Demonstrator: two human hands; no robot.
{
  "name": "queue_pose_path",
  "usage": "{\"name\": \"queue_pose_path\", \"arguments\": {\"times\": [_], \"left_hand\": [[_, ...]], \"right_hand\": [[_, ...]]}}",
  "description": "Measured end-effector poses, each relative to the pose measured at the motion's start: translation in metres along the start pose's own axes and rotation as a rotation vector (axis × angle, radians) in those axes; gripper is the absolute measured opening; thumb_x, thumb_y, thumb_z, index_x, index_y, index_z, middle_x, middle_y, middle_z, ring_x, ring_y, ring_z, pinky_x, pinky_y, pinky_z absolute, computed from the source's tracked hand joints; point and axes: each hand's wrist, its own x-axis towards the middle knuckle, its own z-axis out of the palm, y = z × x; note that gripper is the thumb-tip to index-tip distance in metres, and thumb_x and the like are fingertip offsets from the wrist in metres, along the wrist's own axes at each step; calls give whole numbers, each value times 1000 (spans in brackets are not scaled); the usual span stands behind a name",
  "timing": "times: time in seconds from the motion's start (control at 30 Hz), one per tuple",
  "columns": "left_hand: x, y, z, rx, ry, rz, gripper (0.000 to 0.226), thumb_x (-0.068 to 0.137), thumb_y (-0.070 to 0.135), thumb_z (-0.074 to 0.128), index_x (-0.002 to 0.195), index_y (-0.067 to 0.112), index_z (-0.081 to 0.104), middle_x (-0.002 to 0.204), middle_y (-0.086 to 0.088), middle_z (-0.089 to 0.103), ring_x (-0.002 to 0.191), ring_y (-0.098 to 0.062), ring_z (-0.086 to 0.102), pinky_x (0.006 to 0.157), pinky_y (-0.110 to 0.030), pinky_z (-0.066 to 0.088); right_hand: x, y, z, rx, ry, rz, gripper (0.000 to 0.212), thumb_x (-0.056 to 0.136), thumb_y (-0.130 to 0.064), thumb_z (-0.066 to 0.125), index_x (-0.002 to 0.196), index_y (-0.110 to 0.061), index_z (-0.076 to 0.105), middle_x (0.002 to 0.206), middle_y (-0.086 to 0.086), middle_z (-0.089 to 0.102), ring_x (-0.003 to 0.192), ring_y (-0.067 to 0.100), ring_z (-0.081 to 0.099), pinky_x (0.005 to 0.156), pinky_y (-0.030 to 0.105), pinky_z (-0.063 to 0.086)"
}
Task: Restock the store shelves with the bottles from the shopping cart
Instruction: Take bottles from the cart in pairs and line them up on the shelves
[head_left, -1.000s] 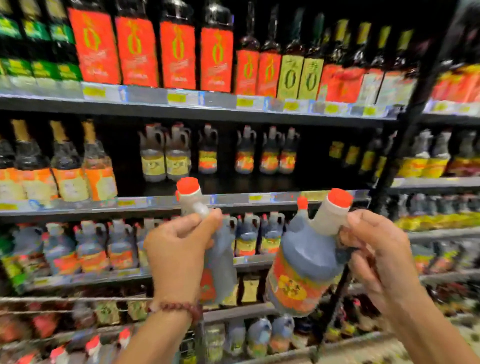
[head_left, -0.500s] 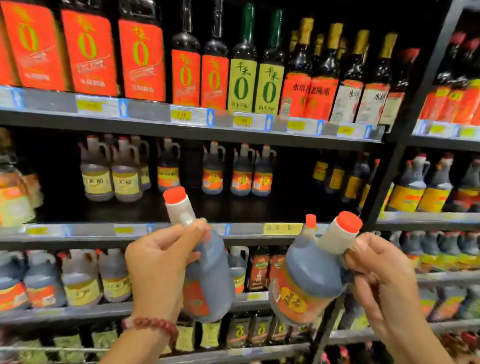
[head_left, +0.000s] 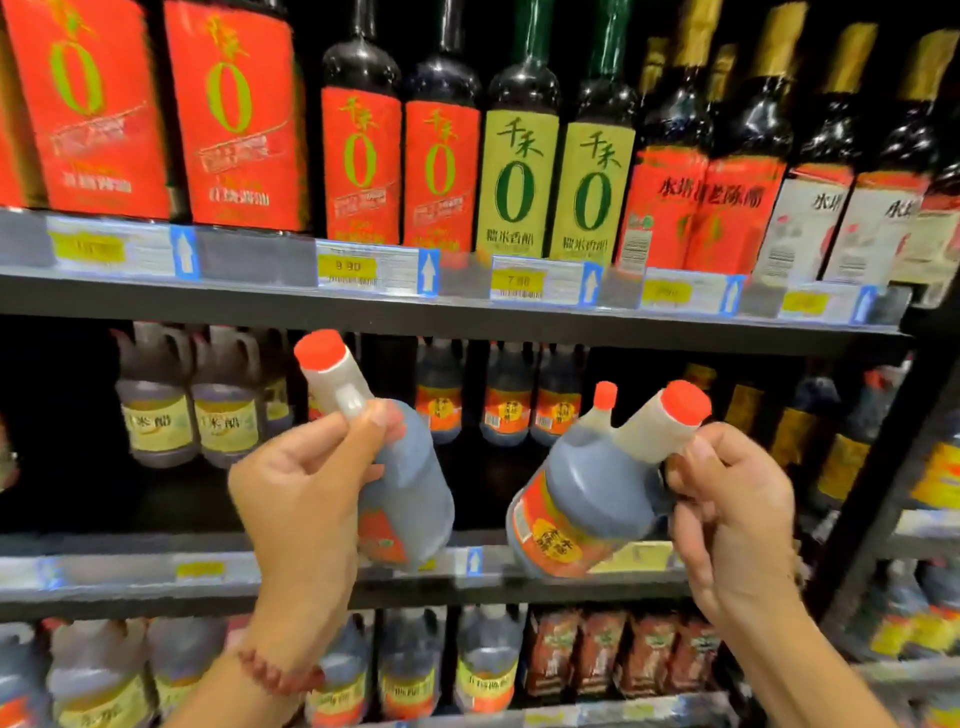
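Both hands are rising toward the middle black metal shelf (head_left: 363, 571); left hand (head_left: 301, 499) fingers are gripping one red-capped dark plastic jug (head_left: 410, 483); right hand (head_left: 737, 514) fingers are clutching another tilted red-capped jug (head_left: 597, 493).

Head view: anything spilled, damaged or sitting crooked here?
No spill or damage shows. Only the two held jugs are askew: the left hand tilts one jug left, the right hand tilts the other jug right. The middle shelf has an empty front; its jugs stand upright at the back.
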Motion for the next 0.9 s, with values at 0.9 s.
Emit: {"name": "queue_pose_path", "arguments": {"times": [0.9], "left_hand": [[35,-121,96,406,-51,-84,34,76,37,74,60,7,69,49,-3,57,55,-21,52,58,-30,43]], "right_hand": [[140,117,1,-97,-101,499,11,93,1,46,102,1,50,55,5,54,17,7,27,23,10,20]]}}
